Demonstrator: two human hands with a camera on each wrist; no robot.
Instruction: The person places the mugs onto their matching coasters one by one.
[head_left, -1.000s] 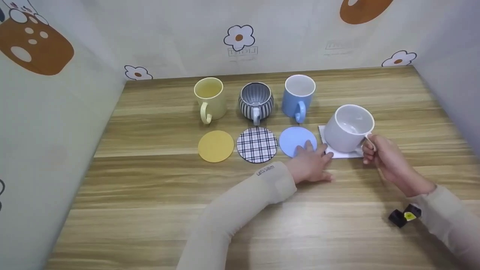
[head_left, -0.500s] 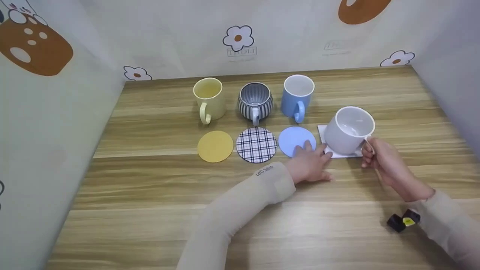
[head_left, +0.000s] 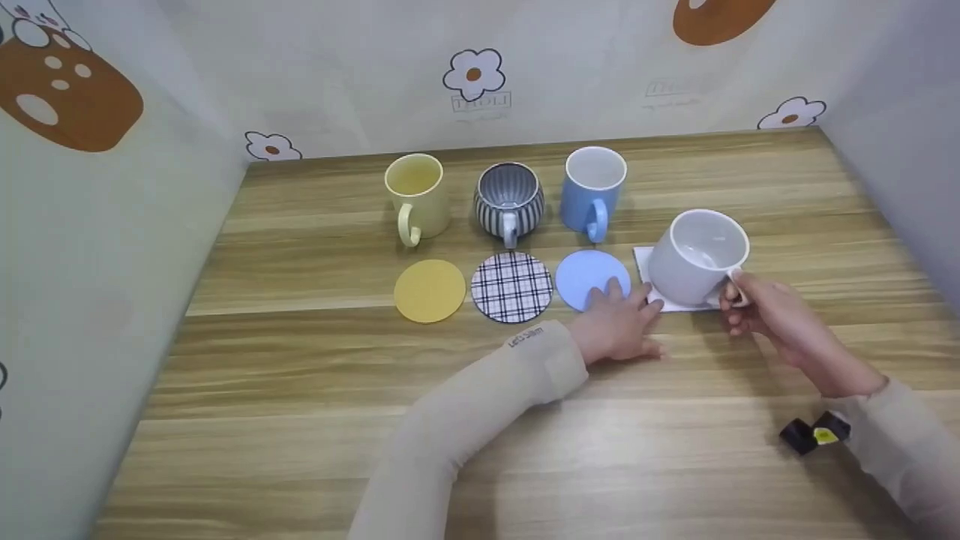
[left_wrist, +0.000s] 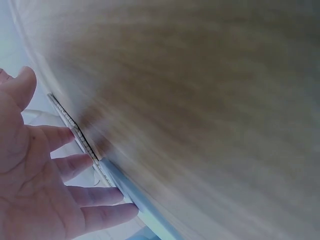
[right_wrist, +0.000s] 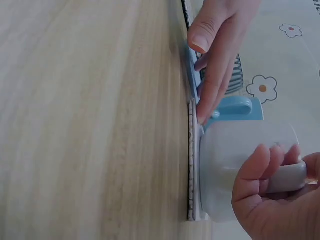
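Note:
A white mug (head_left: 690, 262) stands upright on a square white coaster (head_left: 643, 262). My right hand (head_left: 776, 311) grips its handle, fingers curled round it, as the right wrist view also shows up close. Spread fingers of my left hand (head_left: 619, 322) touch the round blue coaster (head_left: 581, 274) and the near left corner of the white one. In the left wrist view the left palm (left_wrist: 35, 190) is seen from below, fingertips at the coaster edges. A blue mug (head_left: 589, 202) stands behind the blue coaster.
A yellow mug (head_left: 424, 214) and a grey striped mug (head_left: 495, 217) stand at the back left, handles toward me. In front of them lie a round yellow coaster (head_left: 430, 291) and a plaid coaster (head_left: 512, 287). Patterned walls (head_left: 352, 90) border the wooden table (head_left: 300, 375).
My right hand has shifted very slightly at the mug's handle. The left hand, the coasters and the other mugs stay in place.

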